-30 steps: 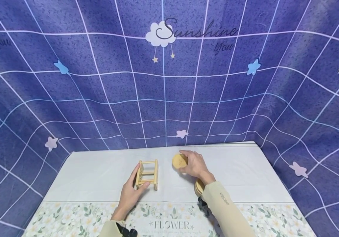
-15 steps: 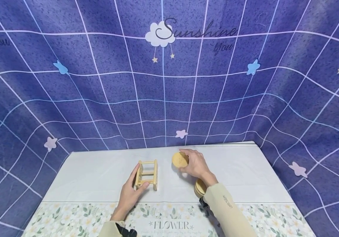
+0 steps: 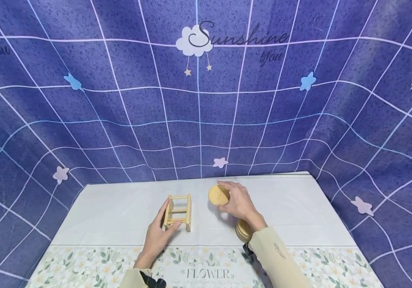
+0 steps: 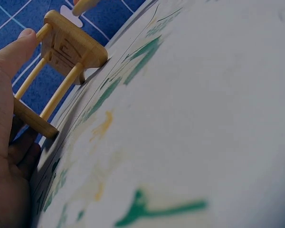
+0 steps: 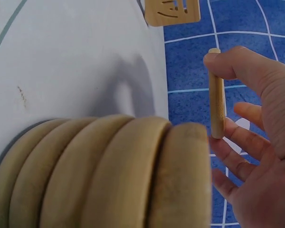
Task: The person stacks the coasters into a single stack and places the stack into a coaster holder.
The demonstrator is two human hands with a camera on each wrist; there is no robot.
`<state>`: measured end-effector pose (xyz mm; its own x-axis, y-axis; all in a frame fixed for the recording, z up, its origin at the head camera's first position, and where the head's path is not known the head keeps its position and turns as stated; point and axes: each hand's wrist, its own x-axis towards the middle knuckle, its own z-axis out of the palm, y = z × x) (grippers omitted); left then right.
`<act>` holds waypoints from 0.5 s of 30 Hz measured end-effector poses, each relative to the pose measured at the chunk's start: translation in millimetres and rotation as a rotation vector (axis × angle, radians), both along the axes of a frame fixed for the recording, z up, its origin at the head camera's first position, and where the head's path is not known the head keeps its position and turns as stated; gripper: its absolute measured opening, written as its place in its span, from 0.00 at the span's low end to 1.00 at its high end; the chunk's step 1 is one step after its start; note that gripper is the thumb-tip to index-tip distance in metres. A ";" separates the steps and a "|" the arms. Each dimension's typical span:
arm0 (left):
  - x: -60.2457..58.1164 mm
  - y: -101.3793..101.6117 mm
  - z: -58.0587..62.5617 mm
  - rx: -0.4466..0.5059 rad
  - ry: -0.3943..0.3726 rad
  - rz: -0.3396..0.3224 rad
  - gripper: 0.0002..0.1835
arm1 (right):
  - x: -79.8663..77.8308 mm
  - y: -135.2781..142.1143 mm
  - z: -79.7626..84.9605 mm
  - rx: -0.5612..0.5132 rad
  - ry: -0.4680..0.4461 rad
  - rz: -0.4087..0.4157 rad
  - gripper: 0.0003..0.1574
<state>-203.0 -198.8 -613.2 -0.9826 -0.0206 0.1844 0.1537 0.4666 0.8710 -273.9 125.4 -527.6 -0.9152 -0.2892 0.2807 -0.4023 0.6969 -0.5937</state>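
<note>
The left hand (image 3: 158, 236) grips a small wooden rack (image 3: 190, 214) that stands on the white-covered counter (image 3: 281, 200), its thumb on the near rail and its fingers along the left side panel. To the rack's right and apart from it, the right hand (image 3: 239, 202) pinches 1 round wooden disc (image 3: 218, 195) by its edges above the counter, while a stack of 5 similar discs (image 3: 242, 231) sits beneath that wrist.
</note>
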 end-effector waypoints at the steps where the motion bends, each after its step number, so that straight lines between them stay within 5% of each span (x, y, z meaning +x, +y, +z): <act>1: 0.1 0.0 0.1 -0.001 0.000 0.001 0.51 | 0.9 0.1 0.5 -0.003 0.002 0.002 0.55; 15: 0.1 0.4 -0.7 0.005 -0.016 0.000 0.51 | 13.4 6.8 5.0 -0.050 0.038 0.027 0.57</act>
